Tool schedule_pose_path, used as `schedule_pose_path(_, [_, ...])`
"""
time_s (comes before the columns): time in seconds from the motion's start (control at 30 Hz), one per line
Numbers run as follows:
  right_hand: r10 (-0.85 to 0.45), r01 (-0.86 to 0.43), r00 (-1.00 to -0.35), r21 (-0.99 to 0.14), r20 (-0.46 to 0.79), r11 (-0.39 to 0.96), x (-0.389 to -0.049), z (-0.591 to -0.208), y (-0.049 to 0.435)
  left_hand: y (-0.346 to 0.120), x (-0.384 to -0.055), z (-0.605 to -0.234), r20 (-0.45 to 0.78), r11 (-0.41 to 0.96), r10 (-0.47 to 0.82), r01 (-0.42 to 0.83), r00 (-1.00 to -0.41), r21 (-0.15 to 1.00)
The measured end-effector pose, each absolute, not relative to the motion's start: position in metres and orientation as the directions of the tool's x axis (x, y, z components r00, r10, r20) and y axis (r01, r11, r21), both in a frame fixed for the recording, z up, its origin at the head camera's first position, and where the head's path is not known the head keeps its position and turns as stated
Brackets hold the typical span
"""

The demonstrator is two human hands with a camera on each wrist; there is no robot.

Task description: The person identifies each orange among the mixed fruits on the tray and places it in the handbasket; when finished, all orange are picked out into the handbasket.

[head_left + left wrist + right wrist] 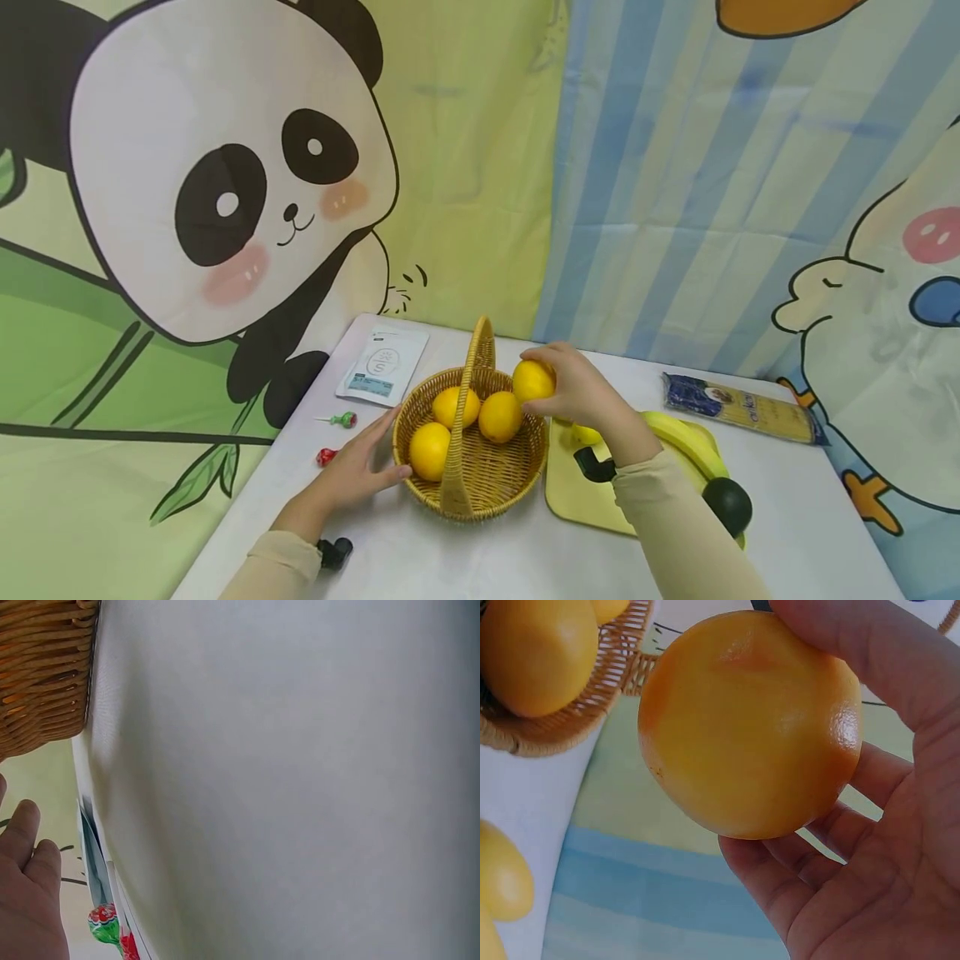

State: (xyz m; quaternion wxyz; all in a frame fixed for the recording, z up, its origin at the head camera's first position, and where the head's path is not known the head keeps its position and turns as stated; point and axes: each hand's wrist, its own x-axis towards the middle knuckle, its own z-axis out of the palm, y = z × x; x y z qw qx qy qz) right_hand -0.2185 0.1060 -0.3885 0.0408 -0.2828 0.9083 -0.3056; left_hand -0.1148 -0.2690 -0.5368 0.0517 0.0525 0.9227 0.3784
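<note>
A wicker basket (491, 487) with an arched handle stands in the middle of the table, holding three oranges (430, 452). Above the basket's right rim, my right hand (581, 390) grips another orange (742, 727) between thumb and fingers; the right wrist view shows it raised clear of the basket. My left hand (351, 472) is spread at the basket's left side, thumb and fingertips at the wall. In the left wrist view only part of that hand (28, 900) shows, below the basket (45, 682), so its contact there is hard to judge.
Right of the basket a yellow cutting board (588, 500) bears lemons (587, 435), a banana (690, 450) and a dark round fruit (727, 506). Behind it lies a spaghetti pack (750, 410). A white pouch (384, 364), a green lollipop (348, 419) and a red one (326, 456) lie left.
</note>
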Motion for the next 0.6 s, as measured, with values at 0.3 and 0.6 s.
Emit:
schedule_pose_path(0.3, [-0.587, -0.521, -0.807, -0.547, 0.066, 0.655, -0.214, -0.395, 0.083, -0.27, -0.116, -0.536, -0.062, 0.706, 0.143, 0.058, -0.988, 0.706])
schedule_pose_path(0.6, [-0.635, -0.549, -0.772, -0.527, 0.024, 0.648, -0.209, -0.403, 0.061, -0.27, -0.116, -0.537, -0.055, 0.706, 0.15, 0.067, -0.987, 0.705])
